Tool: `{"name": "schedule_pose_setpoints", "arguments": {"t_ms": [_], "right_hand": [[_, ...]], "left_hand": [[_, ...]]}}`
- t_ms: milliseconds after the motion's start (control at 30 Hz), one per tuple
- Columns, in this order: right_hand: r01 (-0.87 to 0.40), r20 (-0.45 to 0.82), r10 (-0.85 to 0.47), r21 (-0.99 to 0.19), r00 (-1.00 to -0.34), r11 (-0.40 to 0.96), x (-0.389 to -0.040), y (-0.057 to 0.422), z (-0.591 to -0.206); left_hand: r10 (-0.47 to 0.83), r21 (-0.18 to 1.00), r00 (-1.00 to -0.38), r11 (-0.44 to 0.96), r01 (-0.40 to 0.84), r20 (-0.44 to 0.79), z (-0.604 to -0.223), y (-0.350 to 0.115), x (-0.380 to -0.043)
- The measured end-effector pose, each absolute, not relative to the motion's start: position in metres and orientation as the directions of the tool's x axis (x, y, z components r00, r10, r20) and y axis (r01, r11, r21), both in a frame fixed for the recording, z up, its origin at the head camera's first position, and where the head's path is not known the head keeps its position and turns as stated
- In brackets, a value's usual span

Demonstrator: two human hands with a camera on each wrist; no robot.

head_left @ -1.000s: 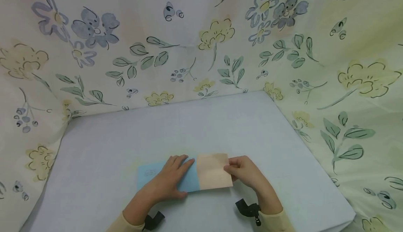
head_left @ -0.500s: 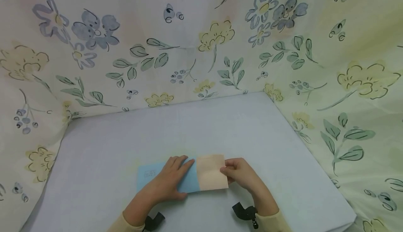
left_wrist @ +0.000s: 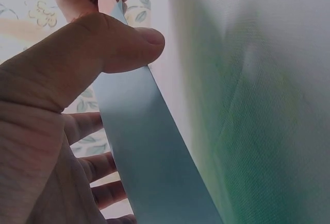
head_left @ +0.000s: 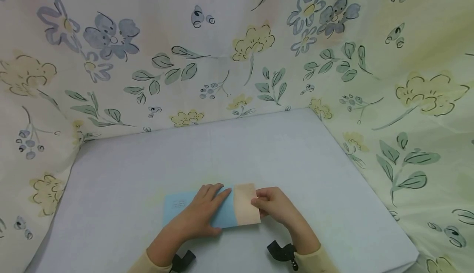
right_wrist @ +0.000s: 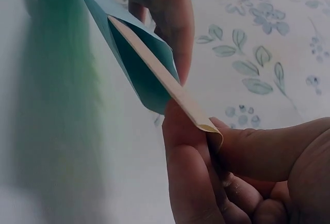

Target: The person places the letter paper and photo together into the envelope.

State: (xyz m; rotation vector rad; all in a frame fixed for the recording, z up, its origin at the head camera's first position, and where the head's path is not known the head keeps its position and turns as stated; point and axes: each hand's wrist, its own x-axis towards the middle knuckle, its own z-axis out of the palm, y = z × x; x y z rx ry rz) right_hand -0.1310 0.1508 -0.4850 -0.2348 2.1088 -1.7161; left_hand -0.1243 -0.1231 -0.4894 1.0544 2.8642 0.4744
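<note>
A light blue envelope (head_left: 225, 213) with small printing near its left end lies lengthwise, low in the head view. Across its middle my left hand (head_left: 200, 213) holds it, fingers at the far edge and thumb (left_wrist: 129, 49) at the near edge. The mouth of the envelope (right_wrist: 142, 80) gapes to the right in the right wrist view. Partway inside it is a folded cream sheet of paper (head_left: 247, 204). My right hand (head_left: 275, 205) pinches the paper's outer end (right_wrist: 198, 116) between thumb and fingers. The inserted part of the paper is hidden.
A white cloth-covered table (head_left: 207, 153) spreads around the hands. Floral curtains (head_left: 237, 71) close it off at the back and both sides. Black wrist mounts (head_left: 281, 251) sit below both hands.
My right hand has moved left, sliding the paper deeper into the envelope, so less cream shows. The left hand keeps its hold, nearly in place.
</note>
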Motion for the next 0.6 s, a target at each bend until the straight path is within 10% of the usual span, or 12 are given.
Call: {"name": "schedule_pose_setpoints", "arguments": {"t_ms": [600], "right_hand": [[0.151,-0.218,-0.295,-0.961,-0.930,0.233,-0.131,0.139,-0.484]], "left_hand": [[0.620,0.345,-0.783,0.725,0.596,0.049,-0.485,-0.124,-0.126]]}}
